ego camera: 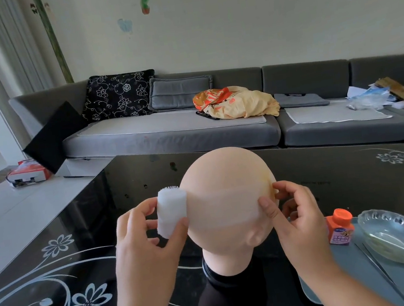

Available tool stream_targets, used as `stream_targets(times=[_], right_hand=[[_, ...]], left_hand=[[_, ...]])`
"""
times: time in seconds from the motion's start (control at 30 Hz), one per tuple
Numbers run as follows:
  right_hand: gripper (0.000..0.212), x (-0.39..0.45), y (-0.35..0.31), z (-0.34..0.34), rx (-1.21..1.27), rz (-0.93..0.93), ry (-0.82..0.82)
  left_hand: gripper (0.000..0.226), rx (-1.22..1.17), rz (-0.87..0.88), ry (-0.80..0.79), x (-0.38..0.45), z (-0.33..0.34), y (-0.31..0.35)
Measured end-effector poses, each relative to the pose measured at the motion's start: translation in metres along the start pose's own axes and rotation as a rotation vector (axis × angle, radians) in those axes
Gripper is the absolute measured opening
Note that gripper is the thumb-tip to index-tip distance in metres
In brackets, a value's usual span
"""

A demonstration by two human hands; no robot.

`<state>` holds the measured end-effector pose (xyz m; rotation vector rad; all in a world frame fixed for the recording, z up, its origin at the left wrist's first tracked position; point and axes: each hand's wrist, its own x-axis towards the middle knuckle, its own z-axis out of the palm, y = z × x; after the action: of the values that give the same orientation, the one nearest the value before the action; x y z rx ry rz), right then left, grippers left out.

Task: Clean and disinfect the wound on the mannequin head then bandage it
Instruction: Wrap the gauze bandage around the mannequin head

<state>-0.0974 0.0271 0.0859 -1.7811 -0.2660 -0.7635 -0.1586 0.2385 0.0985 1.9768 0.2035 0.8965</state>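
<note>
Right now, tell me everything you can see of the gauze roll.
The gauze roll is a white, fuzzy cylinder with frayed threads at its top end. It stands roughly upright against the left side of the head. The left hand grips it. A thin strip runs from it across the head to the right hand.

A single wide-angle view from the person's head looks forward and down over the black glass counter (128, 188). It sits close behind the mannequin head (226, 190), which fills the lower centre with its back toward the lens. Beyond the mannequin head, the view reaches a grey sofa (167, 131) and the wall.
</note>
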Motion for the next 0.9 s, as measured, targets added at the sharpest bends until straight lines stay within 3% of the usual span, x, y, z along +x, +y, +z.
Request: stream_targets(times=[0.17, 0.33, 0.5, 0.7, 0.9], right_hand=[[0.035, 0.0, 0.002, 0.0, 0.024, -0.008, -0.015], [0.039, 0.0, 0.003, 0.001, 0.02, -0.023, -0.013], [0.04, 0.0, 0.002, 0.002, 0.026, -0.02, -0.012], [0.037, 0.0, 0.003, 0.001, 0.016, -0.012, -0.022], [0.042, 0.0, 0.0, 0.001, 0.004, -0.009, -0.018]], left_hand=[[0.04, -0.021, -0.006, -0.063, 0.012, -0.001, -0.005], [0.04, -0.083, -0.06, -0.139, 0.026, -0.003, -0.015], [0.023, -0.026, -0.155, -0.149, 0.043, -0.004, -0.025], [0.029, -0.035, -0.236, -0.205, 0.064, 0.0, -0.033], [0.029, -0.224, -0.367, -0.267, 0.078, 0.009, -0.03]])
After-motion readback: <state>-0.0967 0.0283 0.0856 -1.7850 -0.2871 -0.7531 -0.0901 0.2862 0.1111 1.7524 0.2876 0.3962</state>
